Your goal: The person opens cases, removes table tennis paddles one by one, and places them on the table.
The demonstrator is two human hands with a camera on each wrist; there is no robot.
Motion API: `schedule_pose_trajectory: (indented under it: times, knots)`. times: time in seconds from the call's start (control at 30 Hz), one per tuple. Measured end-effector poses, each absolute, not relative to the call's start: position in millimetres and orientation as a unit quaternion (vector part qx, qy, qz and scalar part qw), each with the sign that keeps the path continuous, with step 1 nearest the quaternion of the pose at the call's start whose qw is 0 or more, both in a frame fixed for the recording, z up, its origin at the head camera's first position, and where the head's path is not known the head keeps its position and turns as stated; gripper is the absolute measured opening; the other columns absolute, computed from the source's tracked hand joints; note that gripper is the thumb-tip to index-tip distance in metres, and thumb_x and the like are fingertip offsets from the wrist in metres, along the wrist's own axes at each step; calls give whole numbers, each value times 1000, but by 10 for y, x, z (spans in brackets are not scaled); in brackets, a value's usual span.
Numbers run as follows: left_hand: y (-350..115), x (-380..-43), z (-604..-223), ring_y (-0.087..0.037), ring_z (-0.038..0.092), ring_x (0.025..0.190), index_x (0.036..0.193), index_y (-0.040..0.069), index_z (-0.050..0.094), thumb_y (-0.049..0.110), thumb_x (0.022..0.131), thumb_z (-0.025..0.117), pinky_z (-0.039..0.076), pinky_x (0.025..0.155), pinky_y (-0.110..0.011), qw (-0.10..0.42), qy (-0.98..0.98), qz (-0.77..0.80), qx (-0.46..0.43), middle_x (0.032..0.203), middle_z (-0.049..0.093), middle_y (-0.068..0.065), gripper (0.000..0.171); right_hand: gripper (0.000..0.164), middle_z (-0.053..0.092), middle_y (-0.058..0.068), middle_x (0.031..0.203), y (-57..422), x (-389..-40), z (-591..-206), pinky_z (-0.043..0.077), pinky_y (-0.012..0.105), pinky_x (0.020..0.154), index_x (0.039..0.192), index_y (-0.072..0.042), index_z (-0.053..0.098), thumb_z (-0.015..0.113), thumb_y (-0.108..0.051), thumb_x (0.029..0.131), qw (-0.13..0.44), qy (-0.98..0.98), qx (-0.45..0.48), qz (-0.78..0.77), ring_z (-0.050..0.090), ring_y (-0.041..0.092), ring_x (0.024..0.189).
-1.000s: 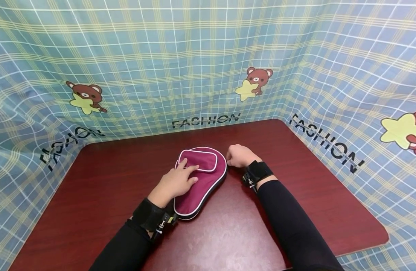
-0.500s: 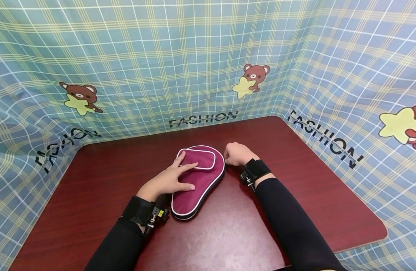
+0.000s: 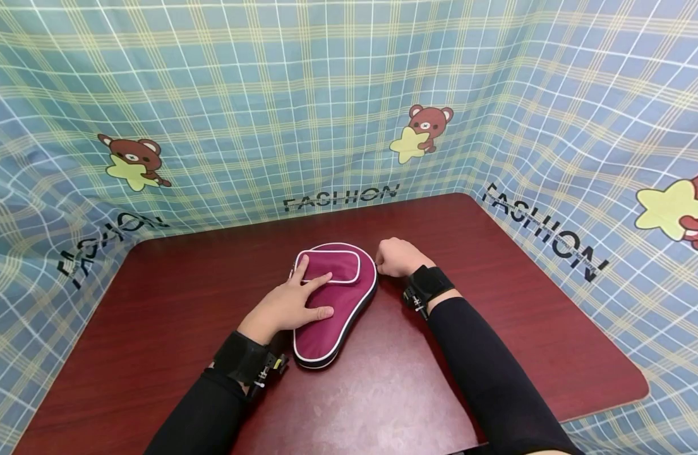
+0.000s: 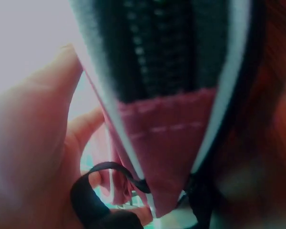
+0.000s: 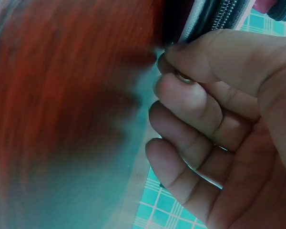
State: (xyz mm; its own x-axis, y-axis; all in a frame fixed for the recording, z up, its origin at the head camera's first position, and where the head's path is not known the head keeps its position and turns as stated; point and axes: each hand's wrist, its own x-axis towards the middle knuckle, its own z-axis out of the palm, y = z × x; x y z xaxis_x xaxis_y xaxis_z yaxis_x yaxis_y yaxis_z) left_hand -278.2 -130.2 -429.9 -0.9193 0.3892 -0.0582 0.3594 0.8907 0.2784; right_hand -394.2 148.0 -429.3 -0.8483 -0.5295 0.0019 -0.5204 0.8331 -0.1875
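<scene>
A magenta paddle-shaped zip case with white piping lies flat on the table, wide end away from me. A raised front pocket sits on that end. My left hand rests on the case with fingers spread, two of them over the pocket. In the left wrist view the black side zipper ends at a stitched fabric piece, beside a black loop. My right hand is at the wide end's right edge, thumb and forefinger pinched together at the zipper; the zipper pull is hidden between them.
The dark red table reaches out on both sides of the case. A blue checked curtain with bear prints hangs behind the table and along its sides. Black cameras are strapped to both wrists.
My left hand's fingers have spread wider on the case, with the thumb lower down. The right hand stays at the case's edge. The head view has shifted slightly.
</scene>
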Motion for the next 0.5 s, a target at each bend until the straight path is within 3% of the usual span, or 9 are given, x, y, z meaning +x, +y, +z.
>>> schedule_pose_trajectory:
  times: [0.5]
  knots:
    - [-1073, -2586, -4253, -46, 42, 125, 144, 49, 18, 85, 71, 39, 48, 78, -50, 81, 984, 114, 111, 157, -12, -9, 84, 35, 32, -10, 45, 1443, -3923, -4335, 28, 25, 46, 43, -22, 46, 60, -14, 75, 13, 955, -284, -81, 35, 10, 47]
